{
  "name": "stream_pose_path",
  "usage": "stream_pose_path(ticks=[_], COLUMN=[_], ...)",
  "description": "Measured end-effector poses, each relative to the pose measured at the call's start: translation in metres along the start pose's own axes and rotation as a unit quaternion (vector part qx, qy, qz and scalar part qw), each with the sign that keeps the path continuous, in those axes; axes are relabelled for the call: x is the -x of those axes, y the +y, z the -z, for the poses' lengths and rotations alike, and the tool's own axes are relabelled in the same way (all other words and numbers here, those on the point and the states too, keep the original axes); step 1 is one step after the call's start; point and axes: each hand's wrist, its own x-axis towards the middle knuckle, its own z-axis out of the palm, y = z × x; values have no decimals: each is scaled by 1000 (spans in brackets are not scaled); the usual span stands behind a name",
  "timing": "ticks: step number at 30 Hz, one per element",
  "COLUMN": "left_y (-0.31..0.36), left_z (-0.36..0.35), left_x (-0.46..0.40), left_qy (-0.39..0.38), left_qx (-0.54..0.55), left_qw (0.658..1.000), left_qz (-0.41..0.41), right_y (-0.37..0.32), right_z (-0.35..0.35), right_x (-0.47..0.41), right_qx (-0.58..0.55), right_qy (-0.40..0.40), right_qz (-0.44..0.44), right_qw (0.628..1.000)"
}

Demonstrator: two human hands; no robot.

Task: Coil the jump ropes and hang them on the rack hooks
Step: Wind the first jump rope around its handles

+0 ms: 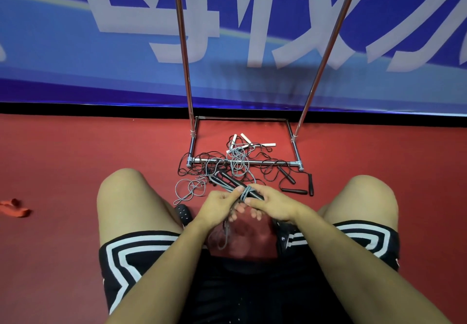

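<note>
Left hand [219, 203] pinching grey rubber cord [245, 192], cinching wraps; right hand [271, 203] clamping paired black handles [233, 181], keeping bundle steady.

A red floor [75, 162] carries everything here. The rack [245, 163] stands on it by the blue wall banner. A tangle of ropes [237, 158] sprawls over the rack's base bar, with white handles [246, 138] behind and black handles [297, 184] to the right. A red strap [14, 207] lies far left.

Grey rope [246, 192], red floor [75, 152]
</note>
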Motion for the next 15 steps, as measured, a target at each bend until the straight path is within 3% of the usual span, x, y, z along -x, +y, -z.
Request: stream_pose_path(ticks=[4, 7, 15], left_y=[-3, -5, -5], left_z=[5, 6, 4], left_x=[-3, -5, -8], left_qy=[38, 80, 94], left_qx=[-20, -46, -48], left_qw=[998, 995, 994], left_qz=[40, 29, 37], right_y=[-2, 3, 4], right_z=[1, 1, -5], right_x=[0, -4, -11], right_qx=[73, 61, 14], right_qy=[25, 35, 74], right_qz=[17, 8, 27], right_qw=[997, 997, 997])
